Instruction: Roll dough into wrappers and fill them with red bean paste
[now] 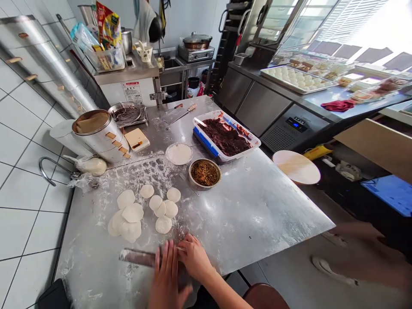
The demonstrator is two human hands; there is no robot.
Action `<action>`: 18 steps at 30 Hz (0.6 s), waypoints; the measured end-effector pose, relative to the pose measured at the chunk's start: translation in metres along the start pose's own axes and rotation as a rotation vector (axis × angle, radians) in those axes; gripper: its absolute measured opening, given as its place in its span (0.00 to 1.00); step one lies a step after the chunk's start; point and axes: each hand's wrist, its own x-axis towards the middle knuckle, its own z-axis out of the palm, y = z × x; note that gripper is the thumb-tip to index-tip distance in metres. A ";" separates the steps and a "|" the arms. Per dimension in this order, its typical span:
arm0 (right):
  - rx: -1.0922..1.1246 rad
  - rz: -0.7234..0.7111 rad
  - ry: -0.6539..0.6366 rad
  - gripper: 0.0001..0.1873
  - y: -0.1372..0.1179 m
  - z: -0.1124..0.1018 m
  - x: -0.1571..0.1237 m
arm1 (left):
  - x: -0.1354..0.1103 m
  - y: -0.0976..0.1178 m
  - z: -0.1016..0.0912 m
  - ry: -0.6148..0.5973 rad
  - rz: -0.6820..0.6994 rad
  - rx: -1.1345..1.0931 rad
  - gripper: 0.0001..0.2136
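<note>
My left hand (166,274) lies with its fingers stretched out flat over a rolling pin (137,256), slightly blurred by motion. The pin's floury end sticks out to the left; its middle is under the hand. Close beside it, my right hand (195,259) has its fingers curled in and pressed together at the tabletop; a pale bit shows at the fingertips, too small to name. Beyond the hands lie several small dough rounds (163,224). To their left, larger flat dough wrappers (133,213) overlap in a pile.
A bowl of chopped filling (205,173), a dish of flour (179,153) and a tub of dark red paste (227,135) stand farther back. A knife (185,112) lies behind. Steamers (99,135) line the left wall. A person's blurred leg (363,262) is at the right.
</note>
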 end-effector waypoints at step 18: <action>0.017 0.061 0.071 0.17 0.010 -0.011 -0.003 | 0.012 0.012 -0.001 -0.056 -0.031 -0.024 0.44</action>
